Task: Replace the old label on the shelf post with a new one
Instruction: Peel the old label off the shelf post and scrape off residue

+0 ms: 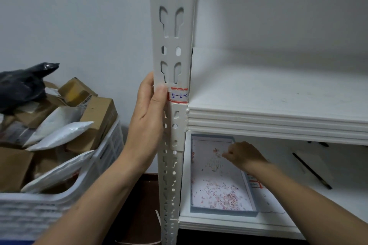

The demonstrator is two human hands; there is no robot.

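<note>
The left hand is reaching up from the lower left, forearm angled toward the white slotted shelf post, and it is wrapping the post's left edge. The fingers are lying pressed together along the far side while the thumb is pushing flat against the front face. That thumb tip is touching the left end of the red-bordered label, which is sitting on the post just above the shelf bracket and showing blue handwriting.

Down on the right, the right hand is stretching in under the upper shelf board, arm coming from the lower right corner. Its fingertips are bunching together over the shallow blue-rimmed tray on the lower shelf, pinching something too small to make out. The tray floor is speckled with little red-and-white scraps. So the label is sitting up at the left thumb, well apart from the right hand below it.

To the right of the tray a dark pen is lying on the lower shelf. Over on the left, a white plastic crate is standing heaped with cardboard parcels and mailer bags.
</note>
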